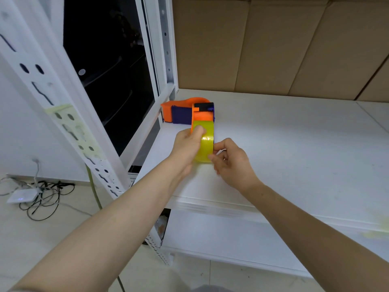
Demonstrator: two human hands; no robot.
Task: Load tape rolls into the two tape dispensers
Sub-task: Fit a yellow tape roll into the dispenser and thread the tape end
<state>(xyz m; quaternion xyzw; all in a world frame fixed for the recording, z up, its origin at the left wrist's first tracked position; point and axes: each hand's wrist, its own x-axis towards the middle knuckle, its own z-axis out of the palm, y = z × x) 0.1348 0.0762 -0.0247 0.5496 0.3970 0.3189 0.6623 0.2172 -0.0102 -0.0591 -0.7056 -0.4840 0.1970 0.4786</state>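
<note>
1. While my left hand wraps around the orange dispenser with its thumb on the yellow tape roll, my right hand pinches the roll's lower edge between curled fingers.
2. I see the roll sitting in that dispenser, held over the white shelf.
3. A second dispenser, orange and purple, lies on the shelf just behind, near the window frame.
4. Cardboard stands along the back.

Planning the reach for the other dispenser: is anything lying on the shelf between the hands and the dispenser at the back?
Nothing lies on the white shelf between them. Only the held dispenser, gripped by the left hand, with the yellow tape roll that the right hand pinches, sits in front of the back dispenser.
</note>
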